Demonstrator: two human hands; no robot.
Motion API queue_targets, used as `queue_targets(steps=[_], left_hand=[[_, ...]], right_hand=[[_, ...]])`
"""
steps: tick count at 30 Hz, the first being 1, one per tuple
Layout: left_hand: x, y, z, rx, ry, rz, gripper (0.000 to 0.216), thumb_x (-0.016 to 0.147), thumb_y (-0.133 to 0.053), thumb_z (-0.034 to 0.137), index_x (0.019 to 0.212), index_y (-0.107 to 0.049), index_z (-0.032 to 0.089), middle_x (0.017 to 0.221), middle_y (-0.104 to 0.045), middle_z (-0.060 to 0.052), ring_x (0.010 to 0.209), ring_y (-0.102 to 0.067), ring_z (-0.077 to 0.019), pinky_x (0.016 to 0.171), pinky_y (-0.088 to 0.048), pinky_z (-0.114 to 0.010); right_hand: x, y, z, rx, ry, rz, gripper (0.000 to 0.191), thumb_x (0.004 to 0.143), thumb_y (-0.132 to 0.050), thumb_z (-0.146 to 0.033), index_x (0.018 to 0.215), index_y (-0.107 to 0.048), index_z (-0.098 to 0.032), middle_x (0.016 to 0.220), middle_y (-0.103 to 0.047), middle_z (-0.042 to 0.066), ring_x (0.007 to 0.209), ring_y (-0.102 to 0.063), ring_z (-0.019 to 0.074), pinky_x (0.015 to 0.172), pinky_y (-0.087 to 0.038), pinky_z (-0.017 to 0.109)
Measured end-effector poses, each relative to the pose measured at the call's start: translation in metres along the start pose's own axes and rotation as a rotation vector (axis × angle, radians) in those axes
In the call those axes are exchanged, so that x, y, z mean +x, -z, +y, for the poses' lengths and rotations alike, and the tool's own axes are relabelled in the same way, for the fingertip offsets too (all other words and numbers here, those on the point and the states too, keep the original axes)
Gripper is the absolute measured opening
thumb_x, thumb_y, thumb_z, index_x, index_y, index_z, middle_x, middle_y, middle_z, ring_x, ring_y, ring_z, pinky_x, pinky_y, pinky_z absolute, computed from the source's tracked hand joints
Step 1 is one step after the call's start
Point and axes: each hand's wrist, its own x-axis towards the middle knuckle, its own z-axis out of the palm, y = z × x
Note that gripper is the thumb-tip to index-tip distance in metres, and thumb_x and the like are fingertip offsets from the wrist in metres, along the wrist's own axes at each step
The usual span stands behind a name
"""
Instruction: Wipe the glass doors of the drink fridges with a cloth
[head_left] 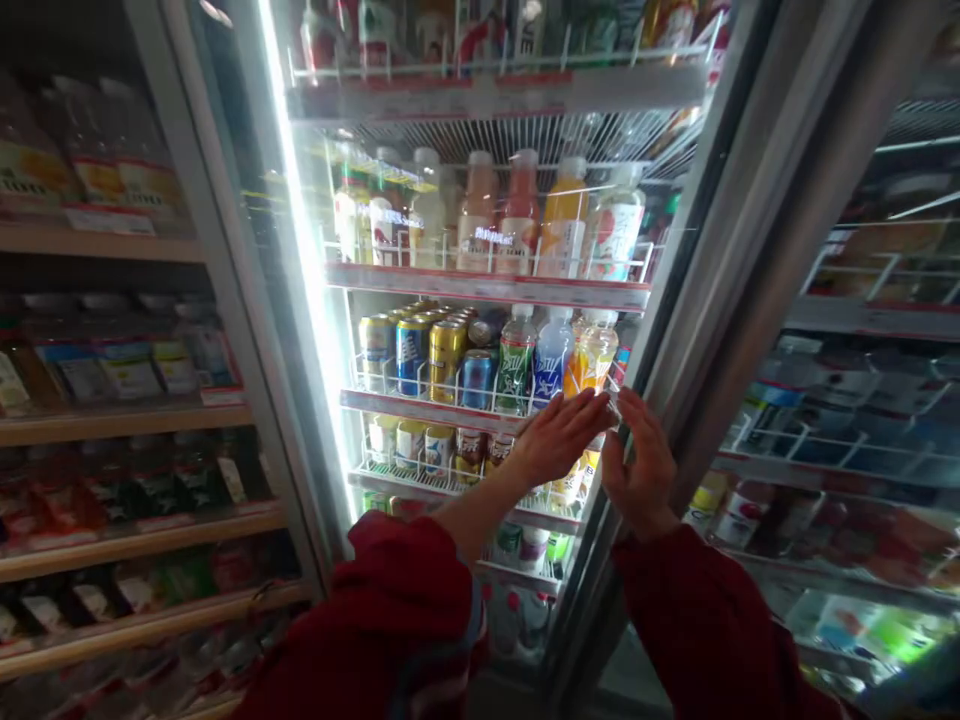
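Two hands meet at the edge of the open door (724,270), level with the can shelf (420,408): left hand (559,437) flat, fingers together, tips on that edge; right hand (643,478) curled beside it, grip indiscernible, apparently bracing the door clear of that shelf.

Harsh white glare from the cooler's vertical light strip (296,250) (overexposed), dim blurred shelves (112,420) left, edges bowed.

Juice bottles (517,215) line a lit wire shelf in the upper centre of the frame, and gold and blue cans (420,350) stand on the shelf below. Wooden shelves (127,420) of blurred packaged goods fill the left side. A second glass-fronted cooler (862,400) stands at right.
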Motion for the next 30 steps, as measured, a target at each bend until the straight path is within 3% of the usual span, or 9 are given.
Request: queue_targets(steps=[5,7,12,16,18,21,23,26,30], left_hand=[[0.038,0.007,-0.030,0.001,0.125,0.132,0.050,0.089,-0.038,0.020,0.138,-0.033,0.017,0.146,-0.033,-0.008,0.140,-0.015,-0.0213,0.114,-0.011,-0.048],[0.045,0.009,-0.032,-0.017,0.151,0.127,0.049,0.090,-0.036,0.020,0.139,-0.032,0.016,0.148,-0.030,-0.008,0.140,-0.013,-0.0217,0.114,-0.010,-0.048],[0.012,0.004,-0.006,-0.049,-0.193,-0.079,0.049,0.090,-0.034,0.018,0.139,-0.032,0.016,0.148,-0.030,-0.003,0.139,-0.020,-0.0187,0.113,-0.018,-0.042],[0.004,0.003,-0.009,-0.023,-0.333,-0.059,0.044,0.091,-0.032,0.017,0.135,-0.039,0.019,0.145,-0.036,0.000,0.137,-0.025,-0.0170,0.113,-0.018,-0.040],[0.016,0.007,-0.024,-0.026,-0.282,0.008,0.046,0.090,-0.034,0.017,0.136,-0.037,0.020,0.145,-0.036,-0.001,0.137,-0.024,-0.0177,0.114,-0.017,-0.042],[0.030,0.013,-0.046,-0.019,-0.015,0.129,0.048,0.089,-0.039,0.018,0.137,-0.034,0.019,0.143,-0.039,-0.006,0.138,-0.023,-0.0204,0.114,-0.012,-0.048],[0.022,0.011,-0.049,0.001,0.130,0.190,0.047,0.089,-0.042,0.021,0.136,-0.037,0.020,0.139,-0.044,-0.007,0.136,-0.026,-0.0212,0.114,-0.009,-0.049],[-0.014,0.002,-0.036,0.027,0.103,0.170,0.045,0.087,-0.044,0.020,0.132,-0.042,0.022,0.133,-0.050,-0.005,0.133,-0.032,-0.0194,0.115,-0.008,-0.047],[-0.053,0.002,-0.026,-0.009,0.044,0.012,0.047,0.089,-0.040,0.021,0.134,-0.039,0.030,0.138,-0.045,0.001,0.134,-0.031,-0.0169,0.114,-0.015,-0.047]], right_hand=[[0.002,0.003,-0.002,-0.092,-0.024,0.036,0.046,0.082,-0.049,-0.009,0.127,-0.049,-0.019,0.122,-0.058,0.011,0.116,-0.055,0.0218,0.093,-0.051,0.041],[0.000,0.003,-0.002,-0.121,-0.039,0.055,0.044,0.082,-0.048,-0.009,0.124,-0.050,-0.018,0.121,-0.059,0.012,0.114,-0.056,0.0220,0.093,-0.051,0.042],[-0.006,0.007,0.001,-0.141,-0.051,0.107,0.042,0.082,-0.047,-0.009,0.123,-0.050,-0.017,0.120,-0.059,0.012,0.113,-0.056,0.0235,0.091,-0.051,0.046],[-0.001,0.009,0.003,-0.141,-0.041,0.108,0.041,0.082,-0.046,-0.008,0.122,-0.051,-0.016,0.119,-0.059,0.013,0.114,-0.056,0.0236,0.092,-0.050,0.046],[0.004,0.008,0.002,-0.151,-0.036,0.107,0.040,0.082,-0.045,-0.009,0.121,-0.051,-0.016,0.120,-0.058,0.013,0.114,-0.055,0.0235,0.093,-0.049,0.046],[0.010,0.006,-0.002,-0.181,-0.042,0.101,0.038,0.083,-0.044,-0.012,0.121,-0.051,-0.016,0.122,-0.057,0.014,0.116,-0.054,0.0236,0.094,-0.048,0.046],[0.010,0.004,-0.004,-0.189,-0.049,0.081,0.037,0.084,-0.045,-0.013,0.120,-0.051,-0.016,0.121,-0.058,0.014,0.115,-0.054,0.0234,0.093,-0.049,0.046],[0.005,0.000,-0.007,-0.175,-0.037,0.035,0.036,0.083,-0.045,-0.015,0.118,-0.052,-0.017,0.120,-0.059,0.013,0.113,-0.056,0.0233,0.091,-0.050,0.045],[0.003,-0.010,-0.009,-0.110,0.095,-0.030,0.044,0.078,-0.049,-0.011,0.122,-0.052,-0.015,0.120,-0.059,0.015,0.114,-0.055,0.0258,0.093,-0.049,0.046]])
